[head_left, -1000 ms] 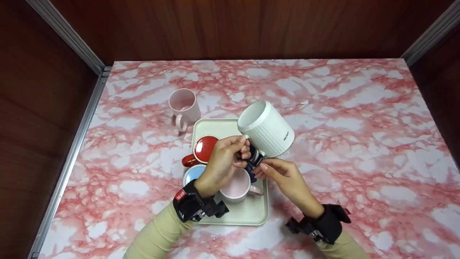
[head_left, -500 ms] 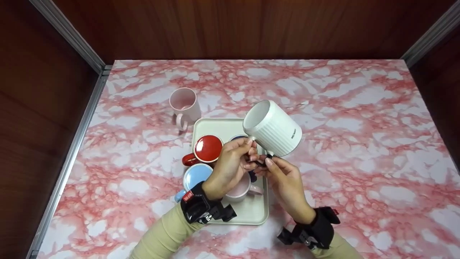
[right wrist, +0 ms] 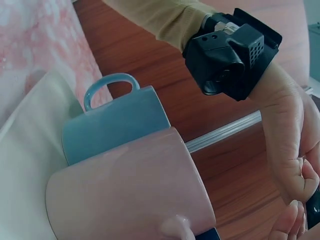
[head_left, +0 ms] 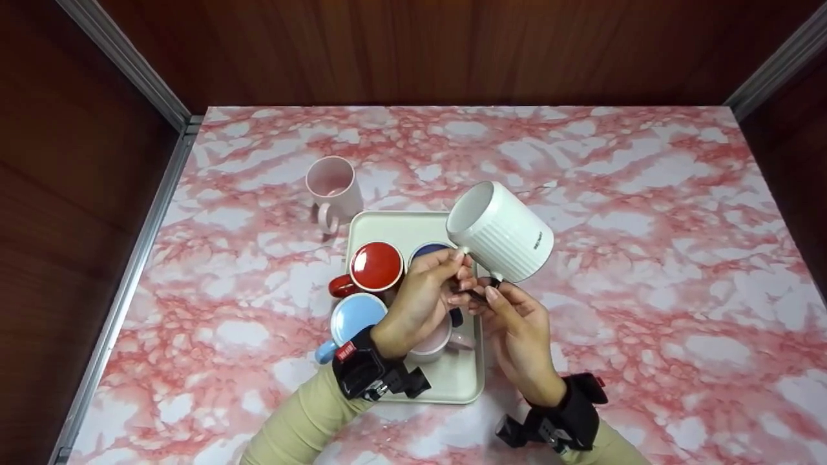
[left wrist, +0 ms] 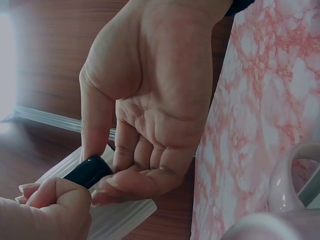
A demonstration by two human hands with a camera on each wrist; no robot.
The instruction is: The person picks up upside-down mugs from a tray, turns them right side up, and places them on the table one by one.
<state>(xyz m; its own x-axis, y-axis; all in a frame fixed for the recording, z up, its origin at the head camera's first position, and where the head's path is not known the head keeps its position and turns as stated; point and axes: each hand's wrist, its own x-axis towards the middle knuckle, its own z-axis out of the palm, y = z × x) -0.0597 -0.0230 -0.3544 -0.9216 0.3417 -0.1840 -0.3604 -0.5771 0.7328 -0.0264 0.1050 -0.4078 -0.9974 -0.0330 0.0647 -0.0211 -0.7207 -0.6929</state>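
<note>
A white ribbed mug (head_left: 502,231) with a black handle (head_left: 479,294) hangs tilted above the cream tray (head_left: 387,226), its mouth facing up and left. My left hand (head_left: 449,278) pinches the handle from the left, and my right hand (head_left: 494,302) pinches it from below right. In the left wrist view my left hand (left wrist: 125,175) curls its fingers (left wrist: 135,182) round the black handle (left wrist: 87,171), the white mug (left wrist: 122,220) lies behind it, and the right hand's fingers (left wrist: 52,202) meet it from the lower left.
On the tray stand a red mug (head_left: 375,266), a light blue mug (head_left: 354,318), a dark blue mug (head_left: 428,248) and a pink mug (head_left: 438,341) partly under my left hand. Another pink mug (head_left: 331,184) stands on the marble table (head_left: 646,226) beyond the tray. Wooden walls enclose three sides.
Both hands and the white mug have drifted right and slightly away from me. The dark blue mug on the tray has come into view.
</note>
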